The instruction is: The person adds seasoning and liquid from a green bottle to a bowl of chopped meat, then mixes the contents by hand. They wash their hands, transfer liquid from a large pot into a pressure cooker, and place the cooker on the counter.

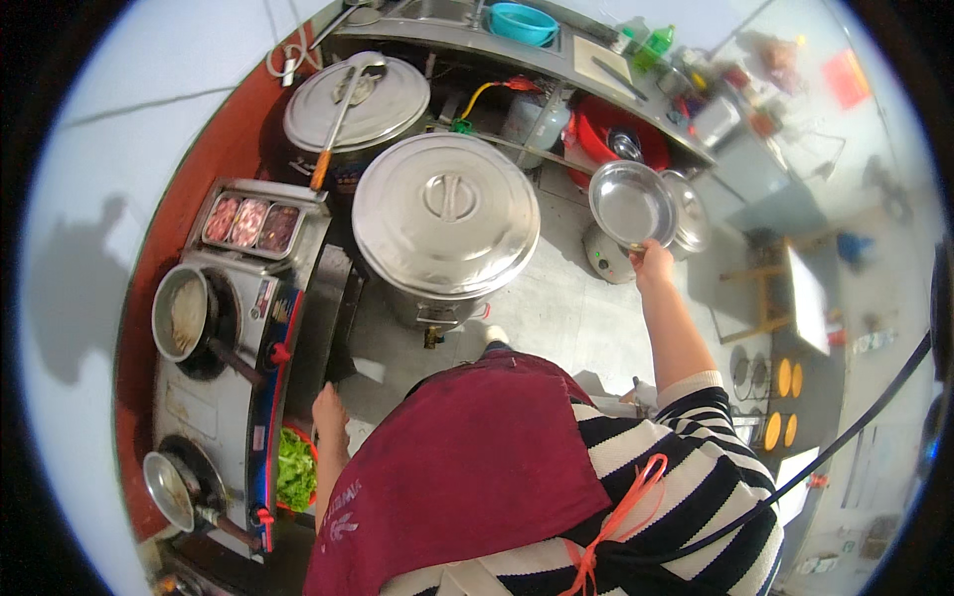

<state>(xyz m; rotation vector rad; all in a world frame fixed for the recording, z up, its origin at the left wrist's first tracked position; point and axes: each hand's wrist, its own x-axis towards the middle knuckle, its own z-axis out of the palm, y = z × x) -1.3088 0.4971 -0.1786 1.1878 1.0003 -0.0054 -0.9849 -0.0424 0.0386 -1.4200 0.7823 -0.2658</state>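
My right hand (651, 267) grips the rim of a shallow stainless steel bowl (630, 205), held out over the floor. No contents show in the bowl. Behind it is a round metal lid (684, 212) on a rounded appliance (610, 255) with a knob and a green light. My left hand (329, 411) is low beside the gas stove (201, 402), its fingers mostly turned from view. A dark shape lies just beyond it; whether the hand touches that is unclear. Close to that forearm, a red basket (313, 441) holds leafy green lettuce (295, 469).
A large lidded steel pot (447, 253) with a tap stands ahead. Another lidded pot (358, 104) carries a ladle (335, 127). Two pans (181, 313) rest on burners, near several meat trays (250, 223). A knife (618, 77) lies on a cutting board (592, 63) on the far counter.
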